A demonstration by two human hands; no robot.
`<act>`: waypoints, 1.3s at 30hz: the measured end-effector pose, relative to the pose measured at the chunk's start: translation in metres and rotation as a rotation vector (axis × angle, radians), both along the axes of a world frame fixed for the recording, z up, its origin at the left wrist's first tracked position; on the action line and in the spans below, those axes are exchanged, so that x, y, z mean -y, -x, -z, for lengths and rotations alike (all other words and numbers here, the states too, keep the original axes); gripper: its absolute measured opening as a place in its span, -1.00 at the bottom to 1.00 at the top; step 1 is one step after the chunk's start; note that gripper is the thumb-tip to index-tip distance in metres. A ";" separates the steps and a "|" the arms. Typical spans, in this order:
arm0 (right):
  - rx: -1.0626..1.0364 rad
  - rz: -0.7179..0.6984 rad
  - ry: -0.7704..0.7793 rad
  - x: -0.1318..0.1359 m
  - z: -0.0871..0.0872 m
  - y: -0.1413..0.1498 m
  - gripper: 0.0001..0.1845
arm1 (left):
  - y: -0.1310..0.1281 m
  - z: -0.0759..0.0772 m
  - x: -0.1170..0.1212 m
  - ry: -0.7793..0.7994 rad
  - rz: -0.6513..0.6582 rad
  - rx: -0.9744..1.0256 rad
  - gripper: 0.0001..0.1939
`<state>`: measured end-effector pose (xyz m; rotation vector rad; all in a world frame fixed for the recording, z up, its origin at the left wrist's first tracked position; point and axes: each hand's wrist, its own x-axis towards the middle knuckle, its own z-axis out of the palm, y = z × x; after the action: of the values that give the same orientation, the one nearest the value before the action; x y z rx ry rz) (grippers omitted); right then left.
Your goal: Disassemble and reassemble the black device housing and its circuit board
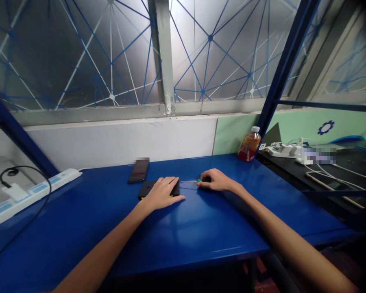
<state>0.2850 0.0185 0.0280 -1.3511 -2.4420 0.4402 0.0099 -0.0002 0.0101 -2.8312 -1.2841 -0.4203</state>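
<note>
A flat black case (146, 189) with a bit of yellow along its front edge lies on the blue table (201, 228). Across its top rests my left hand (163, 192), fingers stretched out and the thumb apart from them. To the right, my right hand (215, 180) is closed around a screwdriver (199, 180) with a green and dark handle. The thin metal shaft points left, level with the table, and its end is at the case's right side. Whether the tip touches the case cannot be made out.
A dark phone (138, 170) lies behind the case. On the left is a white power strip (61, 178) with a plug and black cable. A drink bottle (250, 144) stands at the back right, beside a blue frame post (273, 85). Cables and another strip (285, 150) lie on the neighbouring black table.
</note>
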 end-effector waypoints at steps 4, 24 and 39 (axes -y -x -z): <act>0.038 0.026 -0.073 -0.003 0.004 0.000 -0.64 | 0.000 0.000 0.000 -0.005 0.001 -0.002 -0.19; 0.157 0.031 -0.158 -0.001 0.002 0.001 -0.59 | 0.000 0.001 -0.001 -0.010 -0.006 -0.026 -0.17; 0.133 0.060 -0.159 0.003 0.005 0.007 -0.58 | 0.001 0.002 -0.001 -0.013 0.006 -0.021 -0.19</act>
<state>0.2780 0.0157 0.0230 -1.4224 -2.4736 0.1425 0.0089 0.0010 0.0085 -2.8219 -1.2653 -0.3958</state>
